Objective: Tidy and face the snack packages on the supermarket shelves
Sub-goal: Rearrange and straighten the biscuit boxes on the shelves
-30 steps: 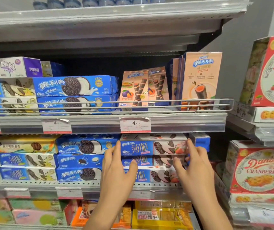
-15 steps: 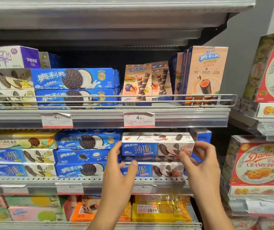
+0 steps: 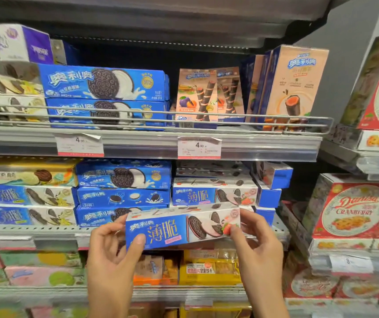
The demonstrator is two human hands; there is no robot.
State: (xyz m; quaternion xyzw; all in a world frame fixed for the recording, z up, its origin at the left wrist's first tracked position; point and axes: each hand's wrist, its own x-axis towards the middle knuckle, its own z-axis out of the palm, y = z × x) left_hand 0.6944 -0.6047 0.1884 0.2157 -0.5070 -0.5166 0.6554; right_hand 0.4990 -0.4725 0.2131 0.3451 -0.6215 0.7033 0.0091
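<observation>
1. Head view: both hands hold one long blue-and-white Oreo thins box (image 3: 181, 228) in front of the middle shelf's front edge (image 3: 46, 232), tilted slightly, right end higher.
2. Its face reads "奥利奥" and large "薄脆", with a dark cookie, pink cream and a strawberry printed toward the right end.
3. Left hand (image 3: 112, 255) grips the box's left end, thumb pressed on the blue front face, fingers curled round behind.
4. Right hand (image 3: 257, 244) pinches the right end, thumb at the lower corner by the strawberry, fingers curled over the top edge.
5. Just behind, on the middle shelf, a matching thins box (image 3: 213, 195) faces forward, with more of the kind stacked above it.
6. Left of these sit blue Oreo boxes (image 3: 124, 177) marked "奥利奥" with "OREO" on the cookie.
7. Upper shelf's front edge carries two price tags (image 3: 198, 146), each reading "4.90".
8. Upright peach-coloured wafer-roll boxes (image 3: 296, 86) stand at the upper shelf's right end behind a wire rail.
9. Red "Danisa CRANBERRY" cookie boxes (image 3: 353, 210) fill the neighbouring shelf at the right.
</observation>
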